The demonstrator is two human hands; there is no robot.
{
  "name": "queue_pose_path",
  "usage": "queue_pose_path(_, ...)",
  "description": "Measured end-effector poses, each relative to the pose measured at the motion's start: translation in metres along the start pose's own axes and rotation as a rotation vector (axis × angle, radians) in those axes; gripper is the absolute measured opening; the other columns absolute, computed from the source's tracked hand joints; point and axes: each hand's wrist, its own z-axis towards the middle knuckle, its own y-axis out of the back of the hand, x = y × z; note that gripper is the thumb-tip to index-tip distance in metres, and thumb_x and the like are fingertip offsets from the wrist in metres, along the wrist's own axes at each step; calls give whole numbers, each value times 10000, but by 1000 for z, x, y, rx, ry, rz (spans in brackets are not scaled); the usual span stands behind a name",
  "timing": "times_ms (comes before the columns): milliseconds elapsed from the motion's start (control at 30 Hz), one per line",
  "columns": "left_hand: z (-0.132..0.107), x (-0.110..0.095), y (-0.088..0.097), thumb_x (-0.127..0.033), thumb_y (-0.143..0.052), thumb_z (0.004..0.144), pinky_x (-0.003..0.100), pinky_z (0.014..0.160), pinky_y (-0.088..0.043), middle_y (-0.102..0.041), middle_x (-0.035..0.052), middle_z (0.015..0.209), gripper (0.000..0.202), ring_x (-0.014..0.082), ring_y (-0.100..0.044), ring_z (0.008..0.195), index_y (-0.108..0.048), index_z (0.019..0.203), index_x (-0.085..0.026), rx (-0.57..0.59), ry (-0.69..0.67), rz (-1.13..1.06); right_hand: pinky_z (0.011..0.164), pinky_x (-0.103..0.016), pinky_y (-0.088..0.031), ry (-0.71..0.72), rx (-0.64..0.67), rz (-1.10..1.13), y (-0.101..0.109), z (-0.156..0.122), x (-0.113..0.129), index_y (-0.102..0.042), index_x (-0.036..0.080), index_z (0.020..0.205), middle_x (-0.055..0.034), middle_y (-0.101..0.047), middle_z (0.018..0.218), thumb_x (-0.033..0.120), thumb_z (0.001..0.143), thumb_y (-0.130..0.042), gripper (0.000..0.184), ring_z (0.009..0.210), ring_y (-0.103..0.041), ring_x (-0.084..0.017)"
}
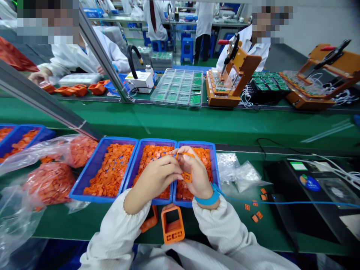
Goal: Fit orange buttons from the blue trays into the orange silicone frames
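Green assembly bench [197,123]: bare hands work above blue trays [118,139] of orange parts [109,170].
Half-closed, the left hand [153,183] and right hand [198,174] pinch a small orange plastic frame [187,177], at the left hand's 3 o'clock.

**Fig. Work at my hands, with partly hidden parts.**
At 6 o'clock, my left hand [154,183] and right hand [198,174] cover much of a small orange plastic part [187,177], so its full shape cannot be told, and hide the orange pieces [205,155] beneath them. At 7 o'clock, my left sleeve [120,228] and a blue tray [149,200] conceal part of an orange moulded piece [149,222]. At 9 o'clock, the picture's edge cuts off another blue tray [19,132]. At 4 o'clock, loose orange bits [255,212] are too small to identify.
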Motion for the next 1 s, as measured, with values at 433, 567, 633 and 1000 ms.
queue_pose_path(433, -8, 12, -7, -194, -626, 1029, 248, 663, -545, -812, 20, 922, 170, 173, -779, 795, -791, 1004, -227, 215, 7, 209, 560, -239, -403, -22, -13, -176, -4, -2, -4, -704, 231, 940, -20, -685, 999, 277, 901, -600, 121, 750, -548, -153)
queue_pose_path(567, -6, 10, -10, -249, -601, 1061, 249, 753, -580, -810, 34, 992, 161, 161, -779, 877, -761, 1067, -228, 121, -24, 115, 668, -242, -489, 10, -35, -143, -3, -1, 4, -701, 234, 943, -24, -709, 995, 262, 878, -621, 107, 838, -627, -161)
queue_pose_path(633, -3, 8, -14, -310, -603, 1065, 279, 813, -596, -787, 80, 1089, 163, 185, -763, 976, -731, 1097, -214, -18, -17, 98, 743, -263, -534, 96, -135, -84, 1, 0, 11, -687, 249, 954, -20, -720, 1029, 265, 872, -637, 97, 881, -660, -166)
queue_pose_path(1000, -9, 19, -74, -188, -684, 947, 465, 1000, -434, -768, 95, 937, 82, 270, -667, 967, -757, 928, -156, 559, 30, 481, 744, -272, -570, 266, -326, 76, 10, -1, 27, -639, 288, 1027, -21, -724, 1131, 230, 842, -690, 200, 892, -683, -145)
